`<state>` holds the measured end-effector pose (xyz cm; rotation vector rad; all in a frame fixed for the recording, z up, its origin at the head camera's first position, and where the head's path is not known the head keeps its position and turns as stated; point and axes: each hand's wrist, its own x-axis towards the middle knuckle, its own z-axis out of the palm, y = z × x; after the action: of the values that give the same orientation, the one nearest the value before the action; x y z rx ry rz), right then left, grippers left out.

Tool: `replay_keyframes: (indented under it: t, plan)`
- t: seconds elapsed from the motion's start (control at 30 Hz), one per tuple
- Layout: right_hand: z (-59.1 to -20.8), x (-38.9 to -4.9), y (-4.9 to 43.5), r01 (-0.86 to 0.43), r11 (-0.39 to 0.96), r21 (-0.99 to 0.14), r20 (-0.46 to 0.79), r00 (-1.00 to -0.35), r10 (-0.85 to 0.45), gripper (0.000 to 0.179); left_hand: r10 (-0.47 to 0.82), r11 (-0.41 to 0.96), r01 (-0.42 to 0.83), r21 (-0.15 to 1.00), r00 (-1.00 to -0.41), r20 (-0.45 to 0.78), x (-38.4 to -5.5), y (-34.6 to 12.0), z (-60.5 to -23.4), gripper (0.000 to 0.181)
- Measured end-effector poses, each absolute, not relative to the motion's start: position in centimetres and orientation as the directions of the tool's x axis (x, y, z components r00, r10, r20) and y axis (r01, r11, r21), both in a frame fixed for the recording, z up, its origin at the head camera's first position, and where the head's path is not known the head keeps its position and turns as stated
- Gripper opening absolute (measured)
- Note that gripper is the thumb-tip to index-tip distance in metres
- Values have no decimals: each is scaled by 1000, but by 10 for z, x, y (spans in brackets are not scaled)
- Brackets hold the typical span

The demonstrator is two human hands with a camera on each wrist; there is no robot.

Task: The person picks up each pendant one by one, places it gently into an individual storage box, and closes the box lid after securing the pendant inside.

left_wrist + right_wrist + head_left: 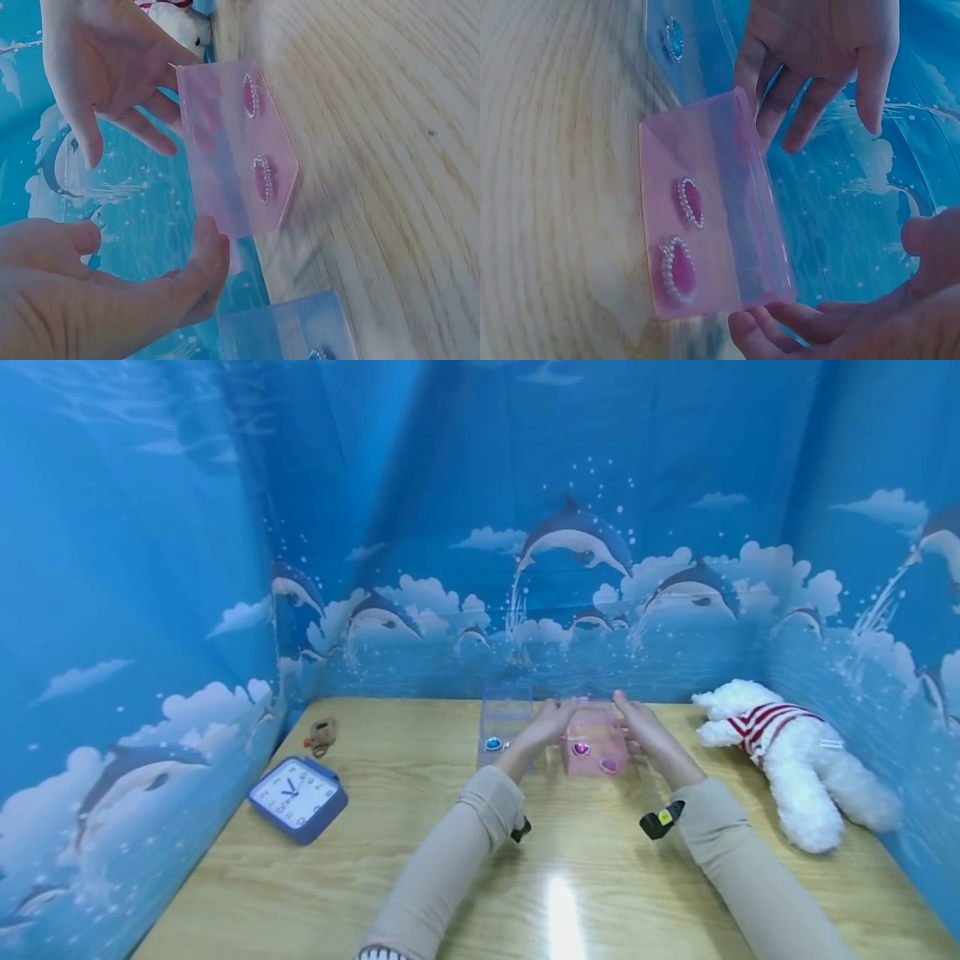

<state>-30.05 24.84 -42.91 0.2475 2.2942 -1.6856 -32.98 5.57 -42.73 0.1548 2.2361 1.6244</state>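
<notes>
Between my two hands stands a see-through pink box (600, 733) with two pink gems edged in silvery beads, best seen in the right wrist view. My left hand (545, 727) is at its left side, fingers loosely extended, fingertips right at the box's edge. At the opposite side is my right hand (647, 731), its fingers stretched out along the wall and the thumb raised apart. Neither hand's fingers curl round the box. Close to the left of it, partly behind my left hand, stands a see-through bluish box (491, 728) bearing a blue gem (492, 743).
A blue square clock (296, 797) lies at the table's left, with a small brown item (323, 735) behind it. At the right lies a white plush toy (795, 760) in a red-striped top. A dolphin-printed curtain (420, 527) encloses the wooden table (420, 793).
</notes>
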Motion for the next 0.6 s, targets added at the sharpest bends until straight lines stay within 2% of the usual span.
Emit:
replay_keyframes:
  t: [0.13,0.4,0.6]
  plan:
    - [-430,-297,247,267,262,-927,-279,-960,-11,88,292,305,-124,944,-931,-217,-328,60,-426,72]
    - [-430,-294,246,262,166,-951,-264,-964,12,87,238,254,-160,954,-946,-222,-327,66,-426,81]
    - [-434,-293,248,281,85,-956,-283,-959,-5,90,289,289,-90,953,-941,-177,-327,66,-425,76]
